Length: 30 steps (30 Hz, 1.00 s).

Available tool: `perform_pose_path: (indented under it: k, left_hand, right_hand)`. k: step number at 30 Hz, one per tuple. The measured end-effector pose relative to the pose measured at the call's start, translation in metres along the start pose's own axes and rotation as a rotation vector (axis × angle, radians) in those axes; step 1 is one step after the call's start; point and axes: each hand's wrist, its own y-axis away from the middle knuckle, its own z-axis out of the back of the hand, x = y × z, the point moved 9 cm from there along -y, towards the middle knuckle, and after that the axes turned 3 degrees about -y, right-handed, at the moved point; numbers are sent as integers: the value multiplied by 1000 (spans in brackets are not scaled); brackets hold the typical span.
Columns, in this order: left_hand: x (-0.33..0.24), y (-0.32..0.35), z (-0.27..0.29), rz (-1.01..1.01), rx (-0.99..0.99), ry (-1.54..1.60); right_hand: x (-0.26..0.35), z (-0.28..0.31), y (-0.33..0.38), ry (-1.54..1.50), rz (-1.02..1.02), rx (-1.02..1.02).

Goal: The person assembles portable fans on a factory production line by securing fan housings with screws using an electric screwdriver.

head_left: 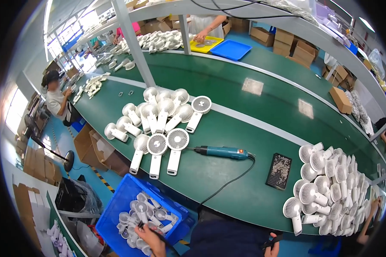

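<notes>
My left hand (152, 240) is in front of the blue bin (111, 205), its fingers closed around a small black strap-like thing (140, 224). Behind it, several white handheld fans (141, 207) lie in the bin. At the lower edge, my right hand (272, 248) is closed on another black strap-like thing (270, 243), partly hidden by the fingers. On the green table (227, 184) lies a teal electric screwdriver (223, 152) with a black cord. Left of its tip lie more white fans (157, 147), some face up.
A black tray of small screws (279, 171) sits right of the screwdriver. Many white fans (326, 188) are piled at the right end. A metal post (135, 47) rises behind the table. Across the belt are a blue tray (230, 50) and another person's hand (201, 36).
</notes>
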Motion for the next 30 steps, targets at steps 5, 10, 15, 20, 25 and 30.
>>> perform_pose_path:
  k: [5, 10, 15, 20, 25, 30]
  left_hand:
    - [36, -16, 15, 321, 308, -62]
    - [10, 72, -55, 467, 1286, 449]
    - [50, 123, -111, 730, 1511, -13]
    - [62, 210, -146, 790, 1758, -581]
    - [94, 240, -138, 863, 1777, -814]
    - [104, 244, -166, 948, 1626, -591]
  right_hand:
    - [-13, 25, -21, 611, -276, -36]
    - [-39, 27, -16, 760, -289, 155]
    - [-54, 30, -23, 284, -593, 94]
    - [-37, 19, -12, 183, -489, -74]
    - [-43, 39, 16, 107, -433, -165]
    - [-33, 33, 16, 175, -437, -11]
